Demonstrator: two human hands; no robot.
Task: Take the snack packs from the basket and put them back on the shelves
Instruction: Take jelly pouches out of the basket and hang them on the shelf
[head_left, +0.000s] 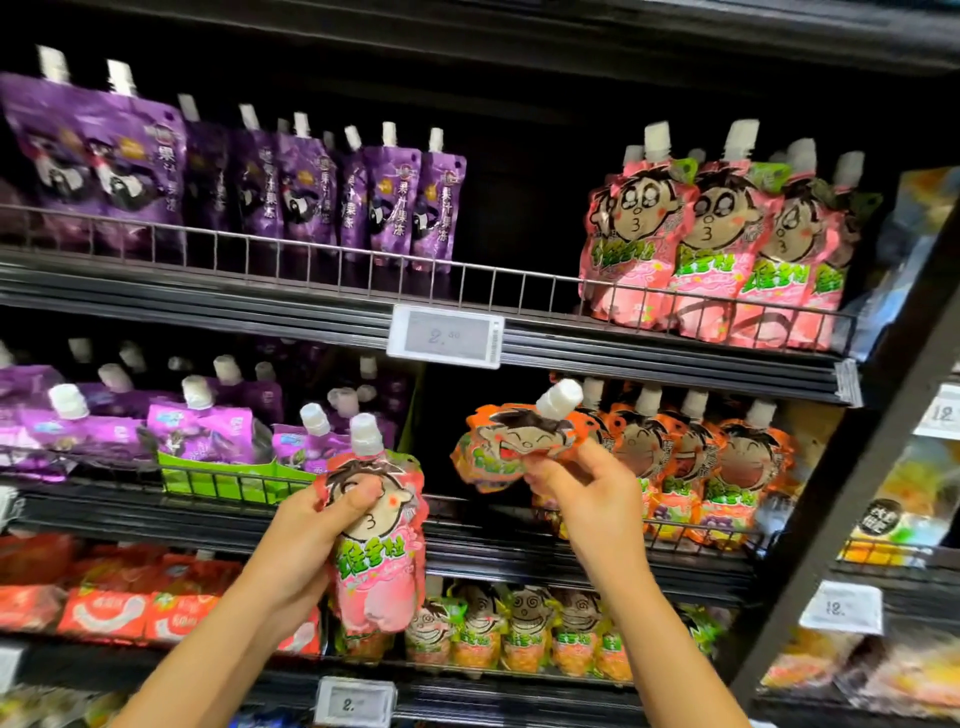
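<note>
The person's left hand (317, 525) gripped a pink spouted jelly pouch (379, 540) upright, thumb pressed across the cartoon face, below and left of the electronic price tag (445, 336) on the upper shelf rail. The right hand (582, 493) pinched an orange spouted jelly pouch (511, 441) by its lower part, tilted with its white cap up and to the right, below that tag and just beside the row of orange pouches (691, 467) standing on the middle shelf. Matching pink pouches (711, 249) stood on the shelf above and right of the tag, purple pouches (291, 192) above and left of it. Green-and-yellow pouches (524, 634) lined the shelf well below the tag.
</note>
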